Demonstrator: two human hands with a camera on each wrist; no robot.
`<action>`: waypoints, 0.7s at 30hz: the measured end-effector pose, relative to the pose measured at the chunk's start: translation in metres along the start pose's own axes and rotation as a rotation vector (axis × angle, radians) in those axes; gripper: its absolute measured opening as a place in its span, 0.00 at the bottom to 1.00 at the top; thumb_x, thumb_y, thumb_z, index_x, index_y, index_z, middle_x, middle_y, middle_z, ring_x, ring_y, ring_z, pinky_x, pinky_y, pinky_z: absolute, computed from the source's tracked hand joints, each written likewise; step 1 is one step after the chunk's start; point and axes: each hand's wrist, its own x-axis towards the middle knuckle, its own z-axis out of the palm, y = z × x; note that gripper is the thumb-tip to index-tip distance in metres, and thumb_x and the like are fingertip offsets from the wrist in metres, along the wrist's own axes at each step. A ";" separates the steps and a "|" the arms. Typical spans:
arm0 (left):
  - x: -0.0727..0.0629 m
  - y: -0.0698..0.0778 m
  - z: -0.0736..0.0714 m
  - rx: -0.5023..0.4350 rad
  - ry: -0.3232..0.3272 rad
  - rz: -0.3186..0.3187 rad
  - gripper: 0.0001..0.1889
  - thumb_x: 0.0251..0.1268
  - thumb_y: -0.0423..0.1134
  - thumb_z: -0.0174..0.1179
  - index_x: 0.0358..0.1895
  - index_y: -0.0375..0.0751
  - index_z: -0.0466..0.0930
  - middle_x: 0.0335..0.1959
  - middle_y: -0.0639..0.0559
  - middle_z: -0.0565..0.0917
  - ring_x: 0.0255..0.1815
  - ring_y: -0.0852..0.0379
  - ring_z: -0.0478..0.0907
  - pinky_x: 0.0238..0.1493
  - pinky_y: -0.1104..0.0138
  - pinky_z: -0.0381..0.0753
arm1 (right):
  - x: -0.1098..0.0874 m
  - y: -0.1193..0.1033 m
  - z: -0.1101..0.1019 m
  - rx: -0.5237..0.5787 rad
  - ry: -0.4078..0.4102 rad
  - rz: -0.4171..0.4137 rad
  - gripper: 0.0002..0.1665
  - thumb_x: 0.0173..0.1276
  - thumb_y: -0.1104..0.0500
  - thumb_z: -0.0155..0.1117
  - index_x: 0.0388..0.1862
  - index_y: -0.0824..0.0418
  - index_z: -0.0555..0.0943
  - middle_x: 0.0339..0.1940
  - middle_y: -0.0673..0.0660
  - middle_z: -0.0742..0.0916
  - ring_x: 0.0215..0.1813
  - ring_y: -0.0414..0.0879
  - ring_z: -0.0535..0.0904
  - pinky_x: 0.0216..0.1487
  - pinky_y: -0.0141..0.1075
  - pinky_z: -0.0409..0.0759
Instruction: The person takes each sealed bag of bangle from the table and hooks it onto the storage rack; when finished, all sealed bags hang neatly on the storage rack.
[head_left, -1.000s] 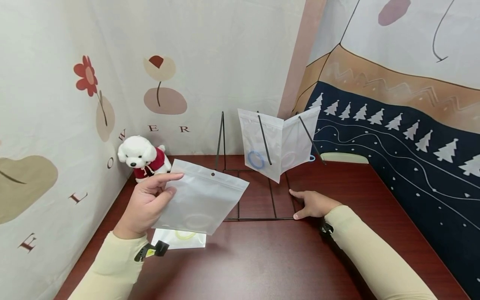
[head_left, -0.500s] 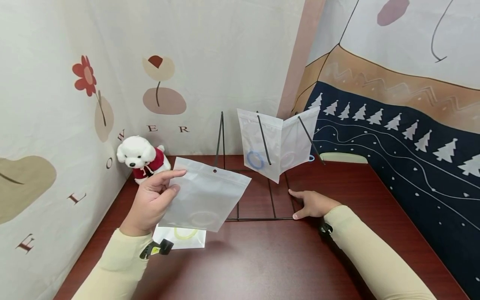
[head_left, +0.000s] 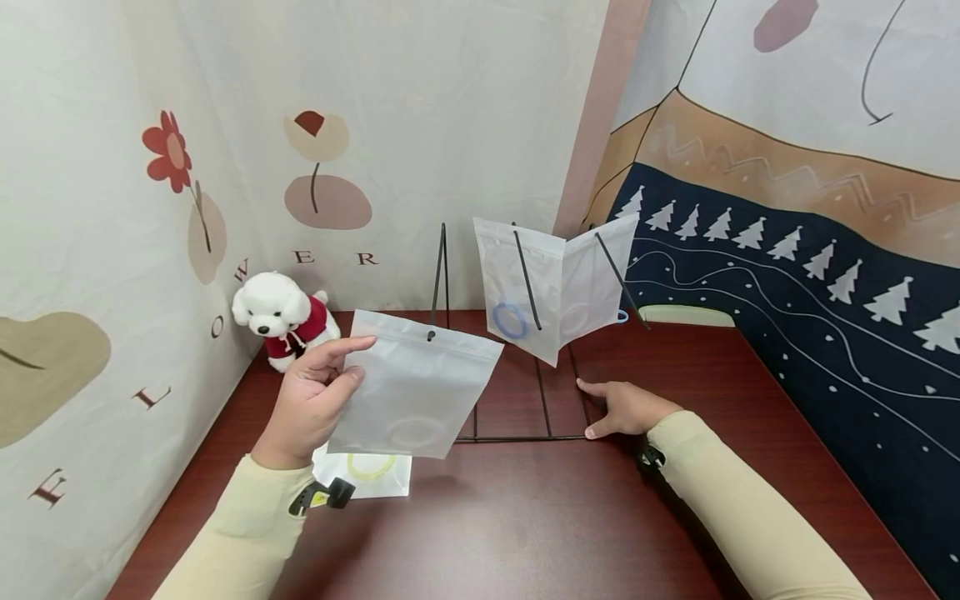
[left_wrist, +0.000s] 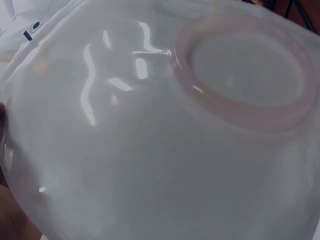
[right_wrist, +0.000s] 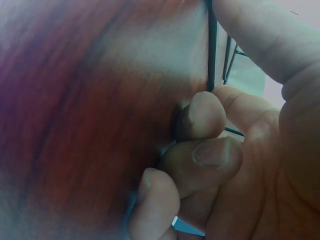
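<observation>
My left hand (head_left: pixel 311 404) pinches the left edge of a frosted zip bag (head_left: pixel 416 379) between thumb and fingers, index finger stretched along its top. Through the plastic a pink ring (left_wrist: pixel 245 120) shows in the left wrist view. The bag's hanging hole meets the tip of the leftmost prong (head_left: pixel 437 287) of a black wire rack (head_left: pixel 517 437). At the front right corner of the rack's base my right hand (head_left: pixel 633 408) holds the wire with thumb and index finger; its other fingers curl against the table in the right wrist view.
Two more zip bags hang on the rack's other prongs, one with a blue ring (head_left: pixel 510 320). A flat bag with a yellow ring (head_left: pixel 371 473) lies below the left hand. A white plush dog (head_left: pixel 281 317) sits at the back left of the brown table (head_left: pixel 540 533).
My left hand has moved slightly right and up with the bag, bringing its hole to the prong's tip. The right hand stays at the rack's corner.
</observation>
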 end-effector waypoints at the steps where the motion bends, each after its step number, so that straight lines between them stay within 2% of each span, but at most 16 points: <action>1: 0.000 -0.001 0.001 -0.009 0.000 0.004 0.29 0.64 0.09 0.49 0.59 0.37 0.87 0.13 0.52 0.62 0.20 0.56 0.47 0.19 0.63 0.51 | 0.000 0.000 0.000 0.000 0.001 -0.002 0.57 0.61 0.51 0.83 0.84 0.61 0.64 0.78 0.68 0.74 0.79 0.66 0.69 0.75 0.57 0.73; 6: 0.000 -0.006 0.004 -0.011 0.021 0.008 0.26 0.67 0.11 0.52 0.60 0.34 0.86 0.13 0.54 0.61 0.19 0.58 0.49 0.20 0.65 0.54 | 0.001 0.001 0.000 -0.004 0.003 -0.009 0.57 0.61 0.51 0.83 0.84 0.61 0.64 0.78 0.68 0.74 0.78 0.65 0.70 0.75 0.57 0.73; 8: 0.001 -0.007 0.005 -0.012 0.028 0.007 0.24 0.68 0.12 0.52 0.61 0.33 0.85 0.15 0.55 0.64 0.19 0.58 0.50 0.20 0.65 0.55 | 0.001 0.001 0.000 0.000 0.002 -0.006 0.57 0.61 0.52 0.83 0.84 0.61 0.64 0.78 0.68 0.74 0.78 0.65 0.70 0.75 0.57 0.73; 10: 0.001 -0.008 0.005 -0.011 0.036 0.000 0.24 0.68 0.12 0.52 0.61 0.33 0.85 0.19 0.57 0.72 0.19 0.59 0.52 0.21 0.66 0.56 | 0.000 0.000 0.000 0.002 0.000 -0.003 0.57 0.61 0.52 0.83 0.84 0.61 0.64 0.79 0.68 0.74 0.78 0.65 0.70 0.75 0.56 0.73; 14: 0.002 -0.009 0.007 -0.002 0.040 -0.005 0.24 0.69 0.12 0.52 0.61 0.33 0.85 0.24 0.59 0.77 0.18 0.59 0.54 0.20 0.67 0.58 | 0.000 0.000 0.000 0.006 -0.003 0.003 0.57 0.61 0.52 0.83 0.84 0.60 0.64 0.79 0.68 0.74 0.78 0.65 0.70 0.75 0.56 0.74; 21: 0.004 -0.007 0.009 0.033 0.042 0.002 0.24 0.69 0.13 0.53 0.60 0.35 0.87 0.20 0.56 0.74 0.15 0.60 0.56 0.18 0.67 0.57 | 0.000 0.000 0.000 0.004 -0.002 0.006 0.57 0.61 0.51 0.83 0.84 0.60 0.64 0.79 0.67 0.74 0.78 0.65 0.70 0.75 0.56 0.74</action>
